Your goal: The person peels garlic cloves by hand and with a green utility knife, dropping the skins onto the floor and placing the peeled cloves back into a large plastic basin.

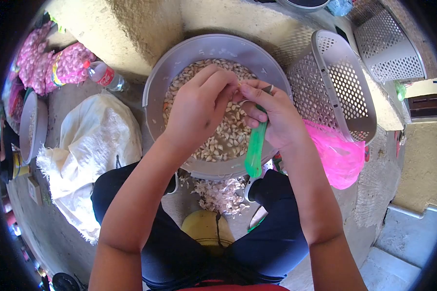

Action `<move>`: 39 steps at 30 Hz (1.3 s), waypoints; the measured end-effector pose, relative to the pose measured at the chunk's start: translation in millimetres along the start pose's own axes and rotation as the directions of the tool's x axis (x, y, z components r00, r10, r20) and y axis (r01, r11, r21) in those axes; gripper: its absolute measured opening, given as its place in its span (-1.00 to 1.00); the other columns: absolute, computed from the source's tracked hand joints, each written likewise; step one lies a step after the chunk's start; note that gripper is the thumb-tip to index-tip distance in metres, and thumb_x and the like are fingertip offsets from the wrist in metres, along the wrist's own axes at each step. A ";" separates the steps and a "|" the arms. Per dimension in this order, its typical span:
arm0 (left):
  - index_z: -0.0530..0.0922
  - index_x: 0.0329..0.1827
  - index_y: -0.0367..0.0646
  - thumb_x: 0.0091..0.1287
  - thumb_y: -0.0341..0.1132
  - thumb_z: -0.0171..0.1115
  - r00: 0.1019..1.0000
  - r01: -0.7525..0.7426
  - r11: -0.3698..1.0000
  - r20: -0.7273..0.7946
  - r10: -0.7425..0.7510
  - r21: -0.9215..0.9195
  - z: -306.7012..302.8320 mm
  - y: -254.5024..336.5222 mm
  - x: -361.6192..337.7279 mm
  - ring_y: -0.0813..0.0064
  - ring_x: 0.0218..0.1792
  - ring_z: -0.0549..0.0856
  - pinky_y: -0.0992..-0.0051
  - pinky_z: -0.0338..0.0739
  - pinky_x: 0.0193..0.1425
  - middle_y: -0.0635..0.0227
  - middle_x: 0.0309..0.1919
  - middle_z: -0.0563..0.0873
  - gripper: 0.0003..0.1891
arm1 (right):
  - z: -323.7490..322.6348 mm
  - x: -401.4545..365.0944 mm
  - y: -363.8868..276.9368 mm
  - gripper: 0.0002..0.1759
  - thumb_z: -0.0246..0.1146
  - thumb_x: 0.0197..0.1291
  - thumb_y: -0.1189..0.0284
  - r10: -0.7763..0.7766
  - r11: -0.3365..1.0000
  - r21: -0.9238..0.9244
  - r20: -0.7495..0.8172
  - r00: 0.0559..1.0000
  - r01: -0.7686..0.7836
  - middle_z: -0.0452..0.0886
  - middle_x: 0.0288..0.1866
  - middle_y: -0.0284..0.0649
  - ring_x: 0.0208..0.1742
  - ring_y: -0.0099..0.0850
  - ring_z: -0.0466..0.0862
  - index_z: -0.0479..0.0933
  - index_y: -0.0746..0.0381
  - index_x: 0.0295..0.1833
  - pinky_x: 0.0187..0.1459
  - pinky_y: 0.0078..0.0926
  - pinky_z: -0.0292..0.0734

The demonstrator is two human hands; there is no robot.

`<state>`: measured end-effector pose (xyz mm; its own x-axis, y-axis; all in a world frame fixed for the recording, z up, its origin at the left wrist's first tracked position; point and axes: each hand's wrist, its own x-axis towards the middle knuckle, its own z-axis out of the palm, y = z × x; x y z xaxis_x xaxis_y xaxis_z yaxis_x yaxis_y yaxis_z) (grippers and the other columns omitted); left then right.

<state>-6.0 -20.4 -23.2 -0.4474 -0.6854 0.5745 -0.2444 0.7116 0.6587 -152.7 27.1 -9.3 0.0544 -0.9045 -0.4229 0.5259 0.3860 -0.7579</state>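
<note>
My left hand [201, 102] is over a wide grey basin [153, 80], its fingers pinched together on a small pale garlic clove [239, 86] that they mostly hide. Close against it, my right hand [279, 119] grips a small knife [255, 151] by its green handle, which points down toward me. The knife's blade is largely covered by the fingers, and the right thumb meets the left fingertips. Many garlic cloves [224, 144] lie in the basin, seemingly in water, below both hands.
Garlic skins [221, 195] are heaped on the floor between my feet. At right stand a perforated grey basket [303, 82] and a pink plastic bag [342, 162]. On the left are a white sack [94, 138], a Coca-Cola bottle [104, 76] and net bags of garlic [73, 63].
</note>
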 end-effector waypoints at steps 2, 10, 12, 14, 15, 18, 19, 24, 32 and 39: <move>0.45 -0.30 -0.24 0.06 -0.55 0.10 0.999 -0.046 0.999 0.007 0.046 0.029 -0.6 1.5 0.2 0.23 -0.38 0.57 0.39 0.46 -0.35 0.20 -0.42 0.51 -0.86 | -1.2 -0.7 -0.4 -0.87 0.15 0.14 0.42 0.013 1.000 0.006 -0.004 1.000 -0.013 0.55 -0.38 -0.30 -0.69 -0.74 0.24 0.47 0.22 -0.21 -0.65 -0.77 0.18; 0.51 -0.26 -0.21 0.02 -0.53 0.17 0.980 -0.185 0.961 0.113 0.164 0.207 3.3 2.0 -5.8 0.24 -0.33 0.59 0.42 0.50 -0.29 0.24 -0.37 0.56 -0.81 | -0.6 3.5 4.2 -0.85 0.14 0.15 0.37 0.065 0.995 0.084 -0.115 0.991 -0.056 0.39 -0.59 -0.43 -0.71 -0.68 0.24 0.48 0.21 -0.24 -0.65 -0.65 0.23; 0.51 -0.25 -0.20 0.01 -0.53 0.16 0.981 -0.174 0.961 0.124 0.150 0.215 -0.3 -1.6 -3.8 0.25 -0.32 0.59 0.41 0.49 -0.27 0.24 -0.35 0.56 -0.79 | -0.2 2.9 2.1 -0.85 0.14 0.15 0.36 0.038 0.996 -0.072 -0.136 0.990 -0.048 0.39 -0.60 -0.41 -0.71 -0.68 0.25 0.49 0.21 -0.25 -0.67 -0.65 0.23; 0.51 -0.24 -0.20 0.01 -0.53 0.16 0.974 -0.205 0.950 0.148 0.174 0.235 -5.3 -3.3 -0.9 0.25 -0.31 0.59 0.41 0.49 -0.26 0.25 -0.34 0.56 -0.78 | -0.9 2.5 -0.6 -0.84 0.14 0.14 0.35 0.015 0.975 -0.217 -0.132 0.991 -0.043 0.42 -0.59 -0.39 -0.71 -0.68 0.27 0.49 0.22 -0.27 -0.68 -0.66 0.24; 0.51 -0.24 -0.20 0.00 -0.52 0.15 0.969 -0.219 0.949 0.162 0.185 0.226 -6.4 -3.5 -0.3 0.26 -0.31 0.59 0.41 0.49 -0.27 0.25 -0.34 0.56 -0.78 | -3.0 1.5 -2.7 -0.84 0.15 0.14 0.35 0.009 0.958 -0.284 -0.118 0.993 -0.042 0.44 -0.59 -0.37 -0.71 -0.68 0.28 0.49 0.22 -0.28 -0.69 -0.66 0.24; 0.51 -0.26 -0.20 -0.01 -0.49 0.13 0.954 -0.264 0.942 0.197 0.225 0.205 -7.5 -3.3 0.0 0.27 -0.31 0.59 0.43 0.50 -0.27 0.25 -0.34 0.56 -0.79 | -6.7 1.2 -5.1 -0.84 0.14 0.12 0.37 0.027 0.953 -0.298 -0.100 0.995 -0.056 0.50 -0.55 -0.30 -0.71 -0.67 0.31 0.49 0.25 -0.30 -0.71 -0.68 0.24; 0.51 -0.26 -0.21 -0.01 -0.48 0.13 0.948 -0.285 0.937 0.205 0.244 0.202 -7.2 -2.8 -0.2 0.27 -0.32 0.59 0.44 0.50 -0.27 0.25 -0.34 0.56 -0.79 | -7.5 1.4 -5.2 -0.84 0.14 0.12 0.38 0.039 0.960 -0.272 -0.097 0.995 -0.064 0.53 -0.53 -0.28 -0.71 -0.67 0.32 0.49 0.26 -0.31 -0.71 -0.68 0.24; 0.48 -0.31 -0.13 -0.05 -0.41 0.13 0.923 -0.375 0.887 0.195 0.332 0.268 -3.5 -2.6 0.3 0.43 -0.34 0.57 0.53 0.50 -0.35 0.41 -0.38 0.53 -0.80 | -11.1 2.9 -3.4 -0.84 0.13 0.09 0.44 0.099 0.985 -0.138 -0.049 0.994 -0.105 0.57 -0.48 -0.20 -0.70 -0.66 0.32 0.49 0.33 -0.31 -0.70 -0.67 0.25; 0.48 -0.27 -0.22 0.05 -0.53 0.13 0.977 -0.176 0.963 0.154 0.146 0.203 -4.5 -2.9 -0.4 0.25 -0.35 0.58 0.45 0.48 -0.28 0.24 -0.36 0.55 -0.83 | -8.4 5.2 -4.7 -0.83 0.14 0.12 0.46 -0.009 0.990 -0.138 -0.128 0.992 -0.009 0.55 -0.51 -0.22 -0.70 -0.66 0.30 0.49 0.36 -0.26 -0.67 -0.67 0.26; 0.46 -0.26 -0.23 0.12 -0.50 0.14 0.936 0.336 0.921 0.183 -0.302 -0.196 -6.2 -3.8 3.5 0.47 -0.38 0.58 0.54 0.46 -0.36 0.33 -0.42 0.56 -0.87 | -4.6 7.1 0.2 -0.83 0.11 0.16 0.48 -0.196 0.953 -0.262 -0.137 0.971 0.155 0.55 -0.51 -0.24 -0.73 -0.68 0.28 0.50 0.36 -0.22 -0.69 -0.70 0.23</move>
<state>-1.3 -26.5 -20.8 -0.5024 -0.8278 0.2496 -0.2065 0.3952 0.8951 -156.1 21.7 -14.7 -0.1663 -0.9291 -0.3302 0.2871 0.2748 -0.9176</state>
